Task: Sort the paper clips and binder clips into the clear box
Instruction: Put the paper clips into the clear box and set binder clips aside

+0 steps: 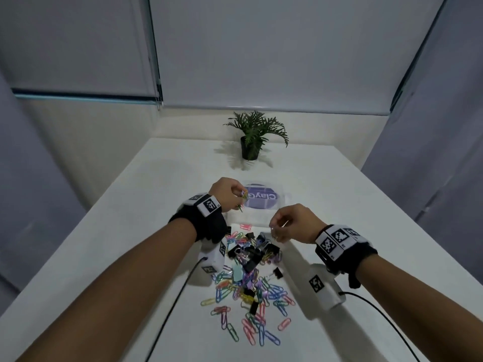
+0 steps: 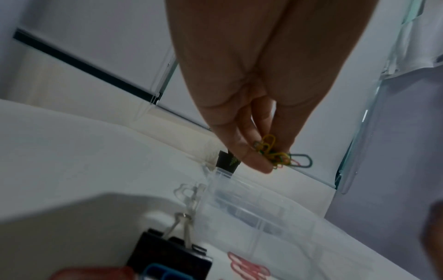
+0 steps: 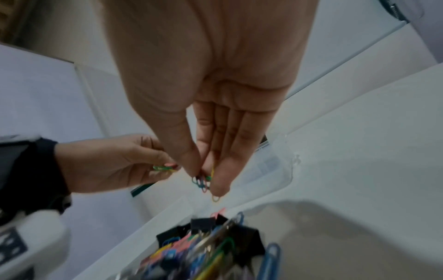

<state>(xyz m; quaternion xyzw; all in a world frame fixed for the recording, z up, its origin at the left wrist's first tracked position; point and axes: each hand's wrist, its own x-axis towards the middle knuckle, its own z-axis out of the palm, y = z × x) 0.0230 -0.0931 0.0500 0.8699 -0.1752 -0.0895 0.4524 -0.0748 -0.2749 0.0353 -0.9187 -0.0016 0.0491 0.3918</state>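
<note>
A heap of coloured paper clips and black binder clips (image 1: pixel 248 270) lies on the white table, just before the clear box (image 1: pixel 257 218), which has a purple label. My left hand (image 1: pixel 241 198) hovers over the box's left side and pinches a small bunch of paper clips (image 2: pixel 275 155), yellow, green and pink. My right hand (image 1: pixel 274 231) is raised at the box's near right corner, above the heap, and pinches several paper clips (image 3: pixel 202 181) between thumb and fingers. Both hands appear in the right wrist view, close together over the box (image 3: pixel 271 164).
A potted plant (image 1: pixel 251 137) stands at the table's far end behind the box. A black binder clip (image 2: pixel 167 252) and pink paper clips (image 2: pixel 246 267) lie by the box's near wall. Black cables (image 1: pixel 177 296) trail from both wrists across the near table.
</note>
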